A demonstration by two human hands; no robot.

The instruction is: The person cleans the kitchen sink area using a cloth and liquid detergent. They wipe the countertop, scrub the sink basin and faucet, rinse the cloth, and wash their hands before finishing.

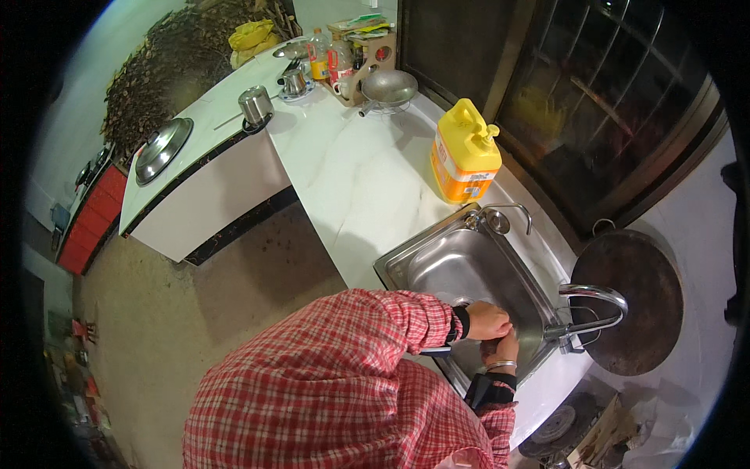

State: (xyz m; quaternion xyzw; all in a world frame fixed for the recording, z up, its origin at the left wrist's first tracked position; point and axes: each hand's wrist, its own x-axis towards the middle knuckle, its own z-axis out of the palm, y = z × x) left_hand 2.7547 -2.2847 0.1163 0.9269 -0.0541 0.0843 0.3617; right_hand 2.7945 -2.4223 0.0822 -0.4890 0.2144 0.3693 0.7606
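My left hand [488,320], at the end of a red plaid sleeve with a black band at the wrist, is closed in a fist over the stainless steel sink [428,258]. Just below it and touching it is my right hand [505,350], with a silver bangle on the wrist. Something dark shows between the two hands, mostly covered by the fingers; I cannot tell what it is. The sink drain [463,301] is partly visible beside my left wrist. On the sink's right rim stands a chrome gooseneck faucet [609,299].
A yellow jug [467,155] with a pump top stands behind the sink, near a slim curved spout [521,208]. A wok [389,88], bottles [319,55], a steel pot [255,105] and a domed lid [165,150] sit along the counter [357,158]. A large round dark board [630,305] leans at right.
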